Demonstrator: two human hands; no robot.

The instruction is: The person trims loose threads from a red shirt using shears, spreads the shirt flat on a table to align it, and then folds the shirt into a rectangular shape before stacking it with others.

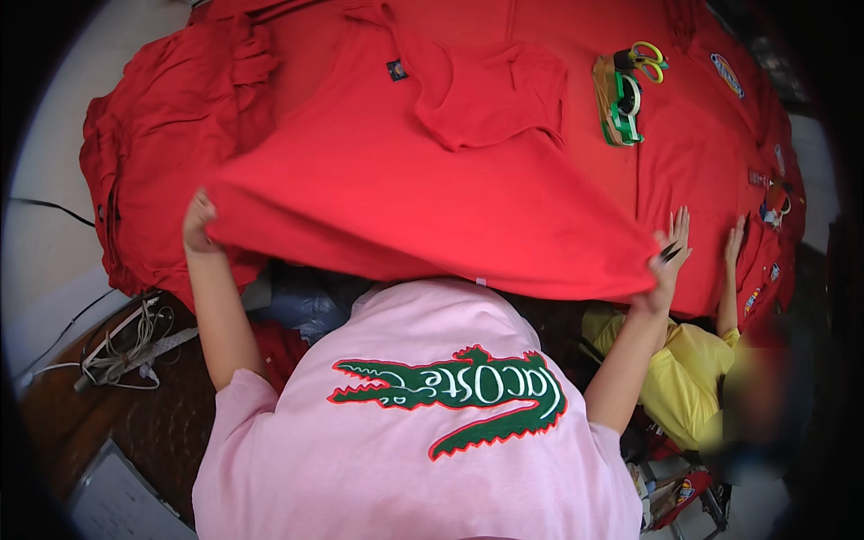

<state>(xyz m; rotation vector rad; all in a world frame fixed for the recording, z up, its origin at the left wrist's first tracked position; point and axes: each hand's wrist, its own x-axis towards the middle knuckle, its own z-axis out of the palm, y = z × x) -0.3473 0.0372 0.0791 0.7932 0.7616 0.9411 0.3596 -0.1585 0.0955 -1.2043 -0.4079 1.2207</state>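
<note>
A red sleeveless top (396,198) is stretched out in front of me, its lower edge raised off the table. Its left bottom corner is pinched in my left hand (199,221). My right hand (664,277) is closed on the right bottom corner. Out of that same hand stick the dark points of a small tool (670,253), which look like thread snips; the rest is hidden. The neckline and armholes of the top lie at the far side, with a small dark neck label (396,70).
More red garments (171,135) are heaped at the left. Yellow-handled scissors (646,63) and a green tape dispenser (621,110) lie at the far right. A co-worker in a yellow shirt (688,378) has both hands flat on red cloth at the right. Tangled cables (130,346) lie lower left.
</note>
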